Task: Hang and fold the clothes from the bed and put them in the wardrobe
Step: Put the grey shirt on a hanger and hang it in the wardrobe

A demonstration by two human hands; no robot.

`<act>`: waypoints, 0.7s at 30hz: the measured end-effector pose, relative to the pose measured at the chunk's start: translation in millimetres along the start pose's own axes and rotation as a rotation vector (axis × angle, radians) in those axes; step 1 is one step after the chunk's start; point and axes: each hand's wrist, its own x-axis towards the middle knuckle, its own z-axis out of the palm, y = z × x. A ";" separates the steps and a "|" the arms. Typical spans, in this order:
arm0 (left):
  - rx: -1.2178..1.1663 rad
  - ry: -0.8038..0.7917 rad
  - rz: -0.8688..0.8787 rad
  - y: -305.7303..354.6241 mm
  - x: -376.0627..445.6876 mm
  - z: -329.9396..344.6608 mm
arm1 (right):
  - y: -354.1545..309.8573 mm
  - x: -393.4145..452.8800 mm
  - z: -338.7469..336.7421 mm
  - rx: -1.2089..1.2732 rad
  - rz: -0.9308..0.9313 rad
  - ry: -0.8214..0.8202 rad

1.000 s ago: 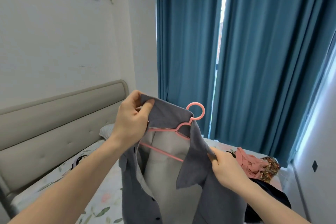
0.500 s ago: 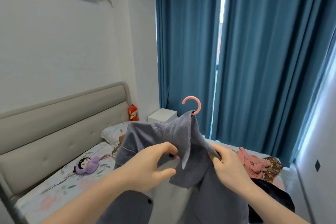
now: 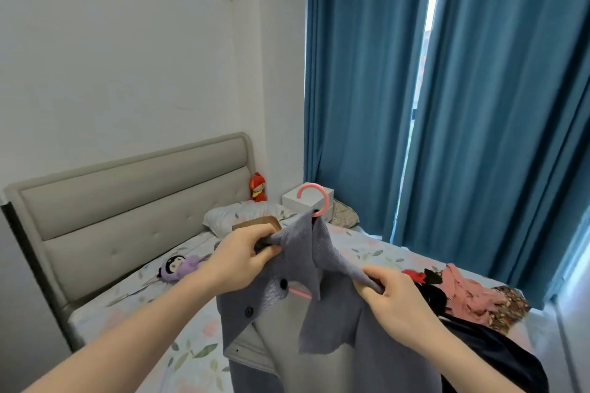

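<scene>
One grey jacket (image 3: 322, 322) hangs at lower centre on one pink hanger (image 3: 314, 199). It looks soft and fairly heavy, likely to slide off, so it is best held at the shoulders. The left hand (image 3: 241, 257) pinches its left shoulder, the right hand (image 3: 391, 297) its collar. A pile of clothes (image 3: 472, 297) lies at right on the bed (image 3: 134, 293), with two soft toys.

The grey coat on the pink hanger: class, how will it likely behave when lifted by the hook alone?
Probably floppy: the grey coat drapes and folds where the left hand and right hand pinch it. It may slide off the smooth-looking pink hanger, since its front hangs open.
</scene>
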 end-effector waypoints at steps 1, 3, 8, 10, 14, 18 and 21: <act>-0.023 0.032 -0.016 -4.8 -4.1 0.9 | -2.4 1.1 3.9 0.024 -0.002 -0.039; -0.043 0.090 -0.047 -13.5 -12.0 1.2 | -6.4 4.1 11.7 0.052 -0.012 -0.116; -0.062 0.175 -0.083 -35.7 -34.2 -7.2 | -8.0 11.2 36.8 0.028 0.024 -0.262; -0.065 0.187 -0.093 -44.0 -42.2 -10.4 | -9.1 17.6 50.2 0.015 0.039 -0.274; -0.032 0.185 -0.171 -72.7 -64.9 -20.7 | -24.3 37.2 87.0 -0.040 0.025 -0.270; 0.004 0.180 -0.248 -113.2 -95.8 -44.0 | -49.3 58.3 138.0 -0.038 0.012 -0.285; 0.037 0.199 -0.305 -144.9 -113.0 -69.8 | -71.7 75.8 179.7 0.057 0.027 -0.365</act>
